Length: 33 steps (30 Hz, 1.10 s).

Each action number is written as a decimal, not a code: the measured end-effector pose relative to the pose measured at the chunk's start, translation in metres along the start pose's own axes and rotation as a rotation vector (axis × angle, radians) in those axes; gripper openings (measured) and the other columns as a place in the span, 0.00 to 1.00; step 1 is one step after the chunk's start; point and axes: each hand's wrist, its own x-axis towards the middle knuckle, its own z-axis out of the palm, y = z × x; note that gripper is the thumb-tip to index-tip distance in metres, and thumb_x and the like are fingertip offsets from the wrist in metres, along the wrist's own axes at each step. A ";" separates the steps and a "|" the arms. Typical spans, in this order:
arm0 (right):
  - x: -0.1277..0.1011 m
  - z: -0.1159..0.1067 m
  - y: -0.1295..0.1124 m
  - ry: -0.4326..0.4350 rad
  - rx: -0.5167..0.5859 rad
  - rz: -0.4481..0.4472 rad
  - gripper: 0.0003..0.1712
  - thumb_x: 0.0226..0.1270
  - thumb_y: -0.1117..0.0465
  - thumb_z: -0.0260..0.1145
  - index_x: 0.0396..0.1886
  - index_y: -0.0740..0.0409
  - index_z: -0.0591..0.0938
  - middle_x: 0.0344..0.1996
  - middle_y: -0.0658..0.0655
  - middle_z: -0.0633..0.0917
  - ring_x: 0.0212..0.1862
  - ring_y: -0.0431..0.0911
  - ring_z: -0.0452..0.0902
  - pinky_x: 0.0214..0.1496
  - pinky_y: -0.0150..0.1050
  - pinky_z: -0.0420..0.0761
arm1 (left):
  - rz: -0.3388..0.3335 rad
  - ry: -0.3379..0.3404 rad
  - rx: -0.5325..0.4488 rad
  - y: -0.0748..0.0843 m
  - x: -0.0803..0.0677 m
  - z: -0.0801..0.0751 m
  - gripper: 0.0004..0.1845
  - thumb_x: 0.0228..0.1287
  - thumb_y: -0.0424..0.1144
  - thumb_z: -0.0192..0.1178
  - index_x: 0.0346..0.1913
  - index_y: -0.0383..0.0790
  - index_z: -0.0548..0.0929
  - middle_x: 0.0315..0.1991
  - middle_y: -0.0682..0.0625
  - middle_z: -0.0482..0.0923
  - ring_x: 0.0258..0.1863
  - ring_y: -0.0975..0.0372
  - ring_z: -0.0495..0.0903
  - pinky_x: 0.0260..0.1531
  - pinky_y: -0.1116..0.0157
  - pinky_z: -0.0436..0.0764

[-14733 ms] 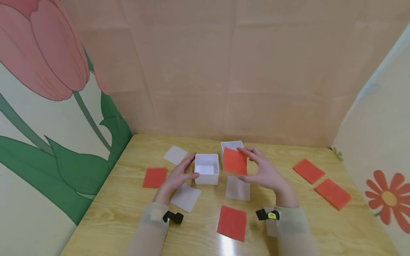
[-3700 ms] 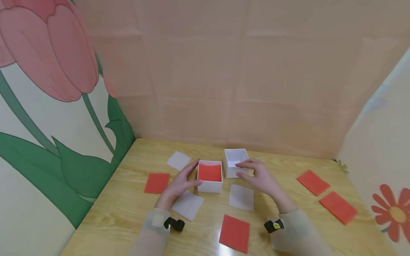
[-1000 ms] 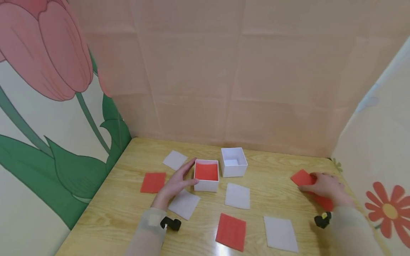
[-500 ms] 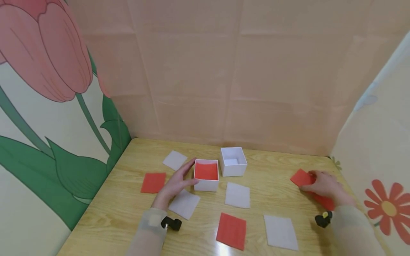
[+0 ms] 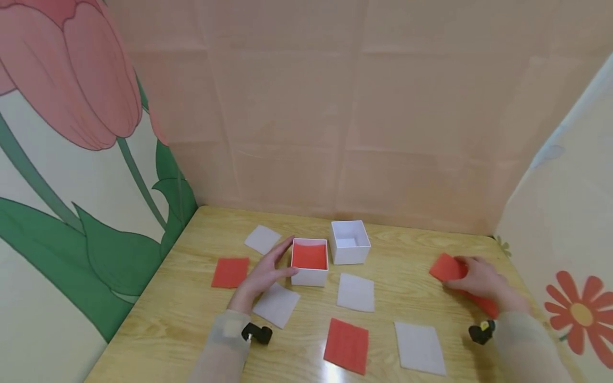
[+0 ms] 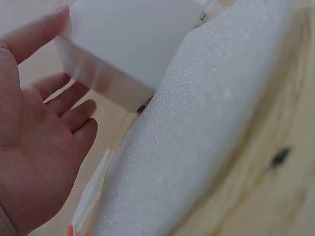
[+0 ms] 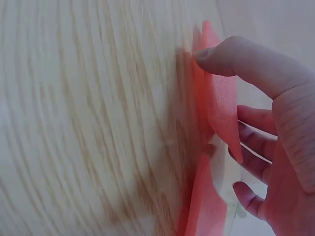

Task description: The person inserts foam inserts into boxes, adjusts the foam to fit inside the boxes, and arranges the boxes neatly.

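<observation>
My left hand (image 5: 280, 261) rests open against the left wall of a small white box (image 5: 309, 275) with a red foam sheet (image 5: 308, 255) lying inside. In the left wrist view the thumb touches the box wall (image 6: 133, 44) and the other fingers (image 6: 69, 113) stay relaxed. My right hand (image 5: 458, 272) is at the table's right side and pinches another red foam sheet (image 5: 442, 267) by its edge. The right wrist view shows the thumb (image 7: 236, 59) on top of this sheet (image 7: 221, 108) and fingers under it, with the sheet raised off the wood.
A second, empty white box (image 5: 350, 242) stands behind and to the right of the first. Red sheets (image 5: 230, 272) (image 5: 347, 346) (image 5: 485, 306) and white sheets (image 5: 262, 239) (image 5: 276, 304) (image 5: 356, 292) (image 5: 420, 348) lie scattered on the wooden table (image 5: 412, 255). Paper walls close the back and both sides.
My right hand left the boxes, reached to the right side, took hold of a red sheet there and now lifts it slightly leftward. My left hand stayed at the box.
</observation>
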 end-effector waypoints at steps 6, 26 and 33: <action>0.000 0.003 -0.019 0.039 0.025 -0.072 0.63 0.54 0.32 0.82 0.74 0.72 0.70 0.65 0.84 0.70 0.62 0.78 0.68 0.55 0.80 0.71 | 0.006 -0.002 0.012 -0.001 0.002 0.000 0.48 0.69 0.46 0.74 0.86 0.54 0.60 0.86 0.55 0.55 0.85 0.52 0.51 0.81 0.46 0.55; -0.013 -0.001 -0.127 0.139 0.202 -0.383 0.52 0.58 0.48 0.86 0.78 0.57 0.71 0.69 0.67 0.74 0.65 0.67 0.71 0.59 0.75 0.77 | 0.010 -0.001 0.009 -0.001 0.003 0.001 0.48 0.70 0.43 0.73 0.87 0.49 0.59 0.86 0.52 0.55 0.85 0.50 0.50 0.81 0.44 0.53; -0.016 -0.004 -0.167 0.153 0.285 -0.500 0.53 0.56 0.55 0.87 0.80 0.51 0.71 0.71 0.59 0.74 0.65 0.58 0.73 0.61 0.67 0.80 | 0.009 0.006 0.014 0.000 0.003 0.001 0.48 0.70 0.42 0.73 0.87 0.52 0.59 0.86 0.53 0.54 0.85 0.50 0.50 0.82 0.44 0.53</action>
